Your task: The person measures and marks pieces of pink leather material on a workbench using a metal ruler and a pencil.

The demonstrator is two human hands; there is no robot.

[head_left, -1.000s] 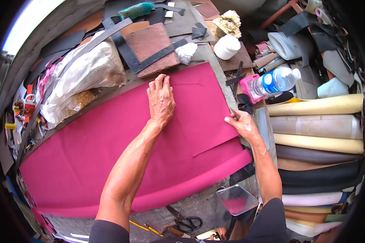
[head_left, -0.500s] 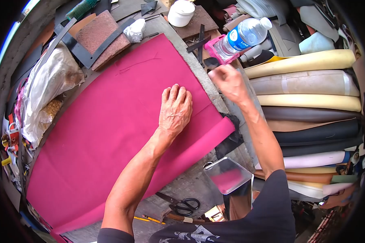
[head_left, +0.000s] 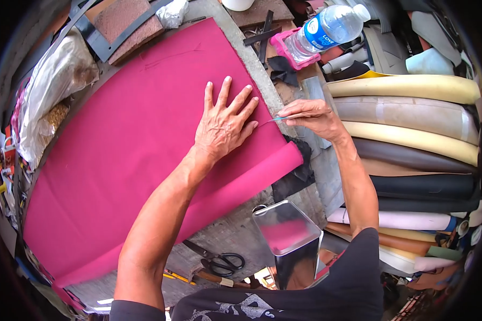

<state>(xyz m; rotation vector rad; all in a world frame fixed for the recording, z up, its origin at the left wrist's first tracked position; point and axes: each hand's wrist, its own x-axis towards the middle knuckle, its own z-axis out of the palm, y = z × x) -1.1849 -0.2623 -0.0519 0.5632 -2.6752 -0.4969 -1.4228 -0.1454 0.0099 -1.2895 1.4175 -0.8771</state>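
While on one sheet (head_left: 118, 144), left hand (head_left: 222, 125); right hand (head_left: 313, 115), one blade (head_left: 277, 118).

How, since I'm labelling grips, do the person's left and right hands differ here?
The left hand lies flat, fingers spread, on the magenta sheet; the right hand is curled, pinching a thin tool. The left hand rests within the sheet; the right hand sits at its edge. Both are bare and close together.

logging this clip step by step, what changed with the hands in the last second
The right hand left the edge of the pink sheet, lifted toward the water bottle, then came back pinching a thin tool, tip at the sheet. The left hand slid nearer along the sheet and spread its fingers. Sheet and scissors stayed put.
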